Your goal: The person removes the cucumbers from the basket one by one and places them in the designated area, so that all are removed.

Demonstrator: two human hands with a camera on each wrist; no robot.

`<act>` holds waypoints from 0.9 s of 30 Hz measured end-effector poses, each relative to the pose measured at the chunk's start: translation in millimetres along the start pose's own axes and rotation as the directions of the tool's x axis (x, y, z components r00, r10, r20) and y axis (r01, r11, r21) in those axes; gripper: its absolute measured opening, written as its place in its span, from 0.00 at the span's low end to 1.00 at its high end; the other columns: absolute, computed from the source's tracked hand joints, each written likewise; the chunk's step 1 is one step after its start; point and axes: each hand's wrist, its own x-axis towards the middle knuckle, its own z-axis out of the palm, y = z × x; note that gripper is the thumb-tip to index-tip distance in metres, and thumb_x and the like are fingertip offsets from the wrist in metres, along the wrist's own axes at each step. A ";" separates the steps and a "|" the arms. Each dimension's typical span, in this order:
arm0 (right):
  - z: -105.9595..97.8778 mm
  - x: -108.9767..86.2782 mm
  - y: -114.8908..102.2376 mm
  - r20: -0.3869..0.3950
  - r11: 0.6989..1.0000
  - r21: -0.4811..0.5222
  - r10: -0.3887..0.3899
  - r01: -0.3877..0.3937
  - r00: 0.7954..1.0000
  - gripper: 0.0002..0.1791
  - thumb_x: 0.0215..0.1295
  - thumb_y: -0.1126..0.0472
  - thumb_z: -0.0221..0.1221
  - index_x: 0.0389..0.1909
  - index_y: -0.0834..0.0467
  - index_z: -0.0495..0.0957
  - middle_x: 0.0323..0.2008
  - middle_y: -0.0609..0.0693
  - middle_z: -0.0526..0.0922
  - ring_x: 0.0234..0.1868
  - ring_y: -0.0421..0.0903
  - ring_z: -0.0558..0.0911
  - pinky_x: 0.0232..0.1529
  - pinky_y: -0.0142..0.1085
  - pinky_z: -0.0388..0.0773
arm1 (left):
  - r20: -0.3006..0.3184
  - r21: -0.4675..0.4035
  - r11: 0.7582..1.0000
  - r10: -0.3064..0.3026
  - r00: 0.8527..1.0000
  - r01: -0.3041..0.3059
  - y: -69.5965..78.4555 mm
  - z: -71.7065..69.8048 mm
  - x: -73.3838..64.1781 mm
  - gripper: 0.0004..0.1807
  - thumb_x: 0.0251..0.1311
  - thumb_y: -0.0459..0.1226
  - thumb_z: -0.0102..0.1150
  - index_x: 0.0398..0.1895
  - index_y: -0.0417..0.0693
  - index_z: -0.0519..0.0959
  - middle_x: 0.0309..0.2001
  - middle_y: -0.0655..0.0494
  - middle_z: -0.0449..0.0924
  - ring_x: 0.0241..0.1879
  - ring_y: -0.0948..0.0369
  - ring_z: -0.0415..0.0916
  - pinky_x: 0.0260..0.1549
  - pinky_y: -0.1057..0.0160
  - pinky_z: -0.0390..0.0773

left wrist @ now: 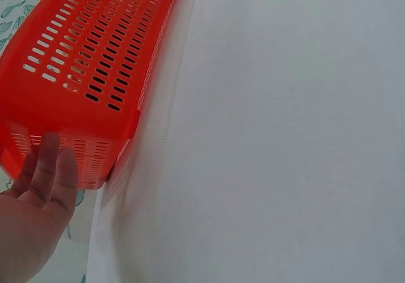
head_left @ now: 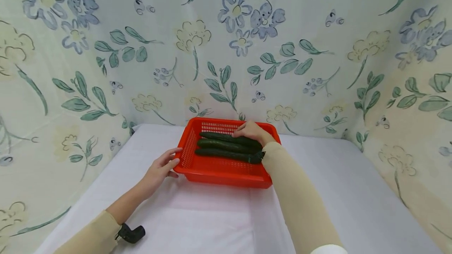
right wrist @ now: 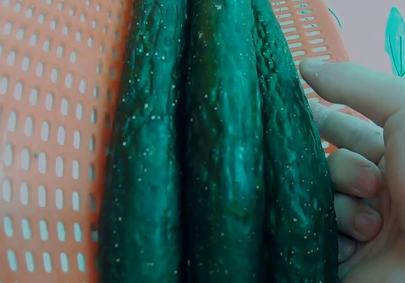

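The farthest cucumber (head_left: 219, 136), lying crosswise, is flanked by the loosely bent, empty right hand (head_left: 252, 131); the basket (head_left: 226, 178) is touched by the outspread left hand (head_left: 159, 171).

At six o'clock on my head feed I see a red basket (head_left: 226, 178), white tablecloth (head_left: 205, 222) and dark green cucumbers (head_left: 226, 146), pale-flecked on the right wrist's; at twelve, a cream drape (head_left: 226, 58) with blue, yellow, green florals.

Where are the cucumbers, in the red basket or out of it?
In. Three cucumbers lie side by side within the walls of the red basket; the right wrist view shows its slotted side beside them.
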 end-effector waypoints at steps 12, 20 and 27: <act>3.4 2.2 4.4 -0.010 0.999 -0.029 -0.015 0.014 1.000 0.20 0.61 0.46 0.67 0.49 0.53 0.88 0.51 0.50 0.86 0.52 0.50 0.77 0.59 0.48 0.77 | 0.003 -0.010 1.000 -0.012 1.000 0.012 2.8 -0.5 1.1 0.29 0.75 0.46 0.52 0.75 0.54 0.62 0.67 0.37 0.68 0.46 0.55 0.82 0.46 0.60 0.85; 3.3 -2.5 5.8 -0.035 0.999 -0.030 0.009 -0.010 0.999 0.20 0.58 0.44 0.70 0.48 0.50 0.89 0.49 0.47 0.86 0.51 0.49 0.79 0.57 0.49 0.79 | 0.011 -0.022 1.000 -0.012 1.000 0.012 -1.1 0.6 3.8 0.29 0.74 0.48 0.52 0.75 0.56 0.62 0.68 0.37 0.68 0.47 0.54 0.81 0.45 0.63 0.84; 7.0 3.5 11.2 -0.031 0.999 -0.018 -0.036 0.035 0.999 0.18 0.57 0.45 0.70 0.42 0.53 0.90 0.45 0.49 0.88 0.49 0.48 0.79 0.57 0.44 0.77 | 0.001 -0.021 1.000 -0.011 1.000 0.011 0.0 0.2 1.6 0.29 0.75 0.48 0.52 0.75 0.56 0.62 0.67 0.38 0.69 0.47 0.54 0.81 0.46 0.61 0.85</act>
